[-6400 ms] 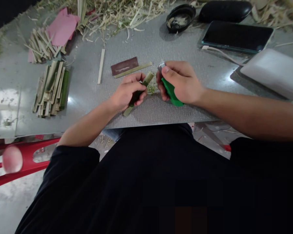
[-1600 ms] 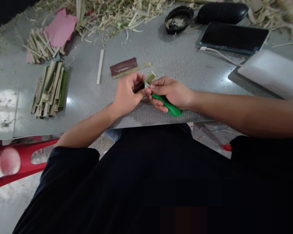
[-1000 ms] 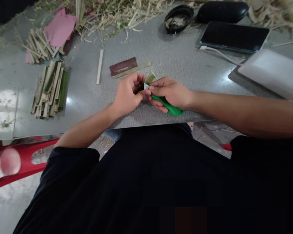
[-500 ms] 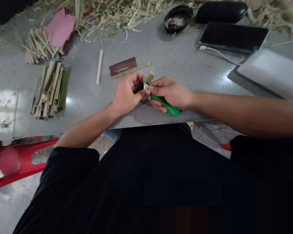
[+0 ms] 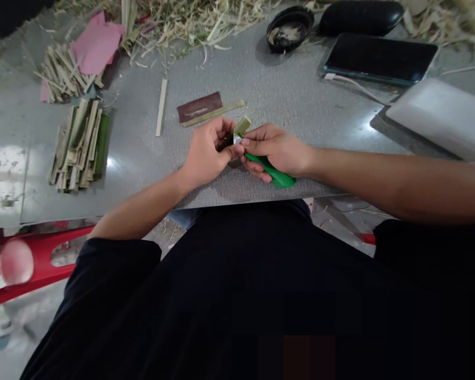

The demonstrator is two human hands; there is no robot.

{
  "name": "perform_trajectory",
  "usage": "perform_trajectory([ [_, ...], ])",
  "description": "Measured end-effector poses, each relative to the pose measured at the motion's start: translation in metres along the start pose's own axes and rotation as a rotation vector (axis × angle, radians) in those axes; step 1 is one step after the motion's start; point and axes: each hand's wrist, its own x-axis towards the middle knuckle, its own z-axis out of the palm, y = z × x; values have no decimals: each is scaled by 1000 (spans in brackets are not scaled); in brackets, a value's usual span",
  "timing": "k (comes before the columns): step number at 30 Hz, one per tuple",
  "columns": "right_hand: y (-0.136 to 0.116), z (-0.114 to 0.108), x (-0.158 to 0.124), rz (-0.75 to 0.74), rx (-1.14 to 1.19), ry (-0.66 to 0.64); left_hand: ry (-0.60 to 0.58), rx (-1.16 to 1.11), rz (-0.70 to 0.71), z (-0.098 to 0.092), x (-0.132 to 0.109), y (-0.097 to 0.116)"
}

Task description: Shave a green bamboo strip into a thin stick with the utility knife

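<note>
My right hand (image 5: 279, 150) is closed around the green handle of a utility knife (image 5: 283, 178). The knife's metal tip lies against a short pale-green bamboo strip (image 5: 243, 125). That strip is pinched in my left hand (image 5: 208, 150), its upper end sticking out above the fingers; the lower part is hidden. The two hands meet close to the table's front edge. Just beyond them lie a flat brown rectangular piece (image 5: 199, 107) and a thin bamboo strip (image 5: 214, 113). Another pale strip (image 5: 161, 108) rests farther left.
To the left is a stack of bamboo pieces (image 5: 77, 145), with thinner strips (image 5: 61, 74) and pink paper (image 5: 98, 45) behind it. Shavings (image 5: 198, 24) line the back. A black bowl (image 5: 288, 31), a black case (image 5: 360, 17), a phone (image 5: 380, 59) and a white box (image 5: 443, 116) sit at right.
Both hands, the knife and the bamboo strip keep almost the same position. The view has shifted very slightly.
</note>
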Motion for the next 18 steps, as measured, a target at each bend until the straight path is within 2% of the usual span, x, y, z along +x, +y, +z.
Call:
perform_trajectory([
  [3,0,1,-1,14,8,18,17,28,-9,3,-1,3],
  [8,3,8,-1,-43,21,134,73,55,-31,2,0,2],
  [14,1,1,2,40,4,24,15,7,-51,-1,2,-2],
  [18,1,2,1,42,6,46,2,24,-51,-1,4,-4],
])
